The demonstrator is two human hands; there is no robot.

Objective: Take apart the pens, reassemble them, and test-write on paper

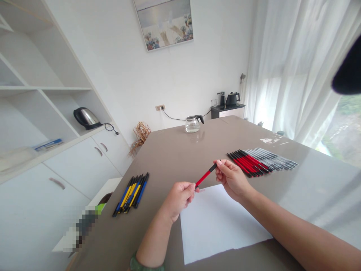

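Observation:
A red pen with a black end (pixel 203 178) is held slanted between my two hands, above the far edge of a white sheet of paper (pixel 220 222). My left hand (pixel 182 194) pinches its lower end. At the upper, black end, the fingers of my right hand (pixel 229 177) are closed on the pen. Small red marks (pixel 200 191) show near the sheet's top left corner. To the right lies a row of red pens (pixel 251 163), with clear pens (pixel 278 160) beside them. Blue, yellow and black pens (pixel 131 194) form a group on the left.
The brown table (pixel 166 150) carries a glass pot (pixel 192 124) with a black handle near its far edge. Left of the table is a white cabinet (pixel 84 162) with a steel kettle (pixel 87 117) on its shelf. Curtains (pixel 290 67) hang at the right.

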